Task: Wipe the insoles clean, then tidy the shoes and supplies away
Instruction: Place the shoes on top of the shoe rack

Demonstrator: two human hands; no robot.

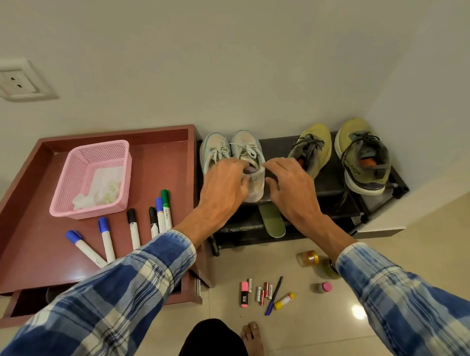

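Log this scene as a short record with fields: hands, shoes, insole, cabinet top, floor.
left hand: grips the collar of a white shoe, fingers inside its opening
right hand: fingertips at the same shoe's collar; grip unclear
rack: green shoes on top, beside the white ones
insole: green, loose on the rack below the held shoe
cabinet top: pink basket, six markers
floor: batteries, pen, highlighter, glue stick, bottles

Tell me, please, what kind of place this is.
Most likely a home entryway corner: a low black shoe rack holding white sneakers and olive sneakers against the wall, a tiled floor, and a wall socket.
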